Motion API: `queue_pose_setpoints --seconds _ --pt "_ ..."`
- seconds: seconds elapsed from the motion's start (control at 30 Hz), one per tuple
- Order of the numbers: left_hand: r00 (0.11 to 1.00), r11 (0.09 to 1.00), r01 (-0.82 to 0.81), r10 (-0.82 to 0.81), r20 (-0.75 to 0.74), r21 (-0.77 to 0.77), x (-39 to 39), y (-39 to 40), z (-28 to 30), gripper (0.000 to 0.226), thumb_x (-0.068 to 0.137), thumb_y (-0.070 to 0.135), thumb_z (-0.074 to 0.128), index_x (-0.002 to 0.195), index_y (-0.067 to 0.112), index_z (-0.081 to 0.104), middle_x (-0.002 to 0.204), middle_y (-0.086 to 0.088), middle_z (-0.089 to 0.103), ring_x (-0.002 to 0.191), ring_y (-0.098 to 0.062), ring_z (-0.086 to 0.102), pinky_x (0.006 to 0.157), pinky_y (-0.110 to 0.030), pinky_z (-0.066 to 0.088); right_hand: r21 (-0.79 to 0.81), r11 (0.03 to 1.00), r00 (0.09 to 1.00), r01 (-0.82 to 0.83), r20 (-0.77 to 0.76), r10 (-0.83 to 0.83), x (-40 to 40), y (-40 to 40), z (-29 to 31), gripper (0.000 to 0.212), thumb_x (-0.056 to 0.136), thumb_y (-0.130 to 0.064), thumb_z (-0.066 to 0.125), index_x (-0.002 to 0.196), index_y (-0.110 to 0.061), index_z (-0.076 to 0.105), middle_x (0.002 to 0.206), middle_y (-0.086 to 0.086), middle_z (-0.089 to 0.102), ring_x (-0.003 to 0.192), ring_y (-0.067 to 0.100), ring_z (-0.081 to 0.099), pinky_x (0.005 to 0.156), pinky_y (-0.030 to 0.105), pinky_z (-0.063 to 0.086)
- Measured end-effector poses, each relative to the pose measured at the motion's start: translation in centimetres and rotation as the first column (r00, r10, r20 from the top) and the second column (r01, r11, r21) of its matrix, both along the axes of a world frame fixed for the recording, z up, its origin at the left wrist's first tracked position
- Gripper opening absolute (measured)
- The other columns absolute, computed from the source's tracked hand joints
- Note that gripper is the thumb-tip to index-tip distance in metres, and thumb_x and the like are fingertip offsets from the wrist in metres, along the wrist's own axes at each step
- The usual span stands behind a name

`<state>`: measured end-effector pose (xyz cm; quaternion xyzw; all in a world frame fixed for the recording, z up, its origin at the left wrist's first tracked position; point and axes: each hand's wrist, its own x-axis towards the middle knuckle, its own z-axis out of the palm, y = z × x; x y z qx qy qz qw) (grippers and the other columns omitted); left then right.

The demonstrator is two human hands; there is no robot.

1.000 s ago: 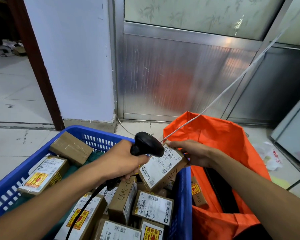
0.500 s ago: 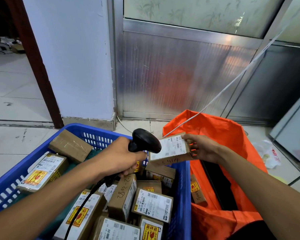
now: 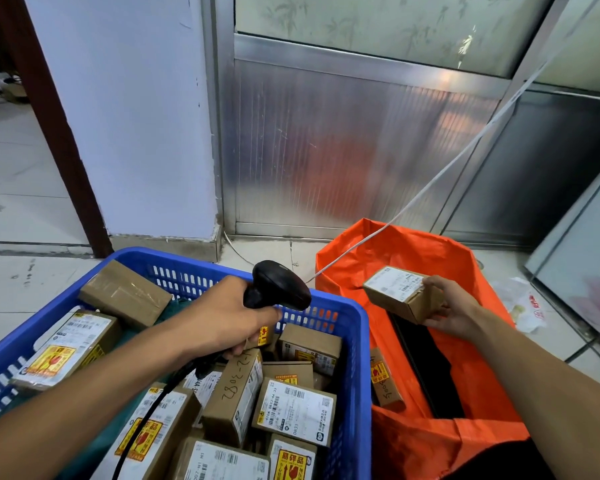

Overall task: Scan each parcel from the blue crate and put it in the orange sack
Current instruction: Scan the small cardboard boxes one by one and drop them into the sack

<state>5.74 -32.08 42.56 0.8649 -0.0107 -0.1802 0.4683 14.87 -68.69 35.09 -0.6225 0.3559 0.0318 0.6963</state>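
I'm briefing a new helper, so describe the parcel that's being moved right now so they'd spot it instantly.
Look at the orange sack right of the blue crate. Above its open mouth, the right hand holds a small brown cardboard parcel with a white label on top. It is the only parcel in the air.

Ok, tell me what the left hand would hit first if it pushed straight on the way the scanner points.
Probably the blue crate far rim, just ahead of the left hand and scanner; beyond it lies the orange sack. Depth is unclear.
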Motion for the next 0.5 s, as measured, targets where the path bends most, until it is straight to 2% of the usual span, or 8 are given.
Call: queue_pose_setpoints --seconds 0.07,0.17,0.23,0.3,0.4,0.43,0.5 --pt "1.0 1.0 0.004 -0.004 -0.009 -0.004 0.0 0.0 0.0 0.025 0.098 0.019 0.064 0.076 0.011 0.057 0.047 0.001 0.052 0.036 -0.011 0.045 0.038 -0.024 0.039 -0.03 0.999 1.0 0.017 -0.025 -0.018 0.0 -0.5 -0.3 0.041 0.088 -0.022 0.065 0.126 -0.013 0.055 0.093 0.013 0.058 0.078 0.024 0.06 0.06 0.041 0.05" --pt "1.0 1.0 0.01 -0.01 -0.019 -0.007 0.1 -0.2 -0.1 0.024 0.098 0.018 0.064 0.076 0.01 0.057 0.046 0.002 0.052 0.036 -0.011 0.045 0.038 -0.023 0.04 -0.074 0.997 0.997 -0.005 -0.077 -0.001 -0.2 -0.9 -0.7 0.033 0.09 -0.021 0.063 0.12 -0.011 0.054 0.088 0.013 0.058 0.073 0.024 0.058 0.058 0.038 0.047" --pt "1.0 1.0 0.009 -0.009 -0.027 0.001 0.1 -0.3 -0.1 0.026 0.098 0.018 0.064 0.075 0.011 0.056 0.041 0.003 0.05 0.034 -0.01 0.044 0.037 -0.022 0.039 -0.107 0.994 0.994 -0.005 -0.107 -0.007 -0.1 -1.2 -1.5 0.039 0.088 -0.023 0.066 0.121 -0.008 0.052 0.092 0.015 0.059 0.073 0.026 0.059 0.059 0.037 0.047" --pt "0.999 1.0 0.009 -0.009 -0.036 0.006 0.2 -0.3 -0.1 0.028 0.098 0.019 0.063 0.073 0.01 0.055 0.038 0.004 0.048 0.033 -0.01 0.043 0.037 -0.021 0.038 -0.151 0.988 0.99 0.007 -0.135 -0.028 0.0 -1.9 -2.7 0.051 0.081 -0.028 0.071 0.125 -0.009 0.052 0.101 0.016 0.062 0.075 0.029 0.06 0.069 0.037 0.049" --pt "0.999 1.0 0.01 -0.011 -0.049 -0.009 0.3 -0.3 -0.3 0.025 0.098 0.02 0.065 0.076 0.008 0.058 0.043 0.002 0.051 0.036 -0.012 0.044 0.038 -0.022 0.039 -0.19 0.982 0.982 -0.002 -0.185 -0.034 0.3 -3.6 -4.8 0.05 0.074 -0.029 0.074 0.118 -0.008 0.061 0.09 0.012 0.068 0.072 0.028 0.062 0.081 0.039 0.048" --pt "0.999 1.0 0.007 -0.008 -0.049 -0.017 0.3 -0.2 -0.5 0.024 0.097 0.019 0.065 0.078 0.007 0.059 0.046 0.001 0.052 0.038 -0.014 0.045 0.039 -0.023 0.039 -0.208 0.978 0.977 -0.016 -0.213 -0.03 0.4 -4.0 -5.3 0.046 0.075 -0.027 0.074 0.115 -0.006 0.063 0.087 0.012 0.069 0.07 0.027 0.063 0.078 0.037 0.05" --pt "0.999 1.0 0.008 -0.009 -0.045 -0.021 0.5 0.0 -0.7 0.023 0.096 0.019 0.066 0.08 0.004 0.061 0.052 -0.004 0.055 0.041 -0.016 0.046 0.041 -0.024 0.039 -0.249 0.968 0.971 -0.029 -0.235 -0.031 0.4 -4.5 -6.1 0.034 0.084 -0.018 0.069 0.112 0.0 0.064 0.087 0.017 0.068 0.066 0.028 0.062 0.06 0.031 0.049"
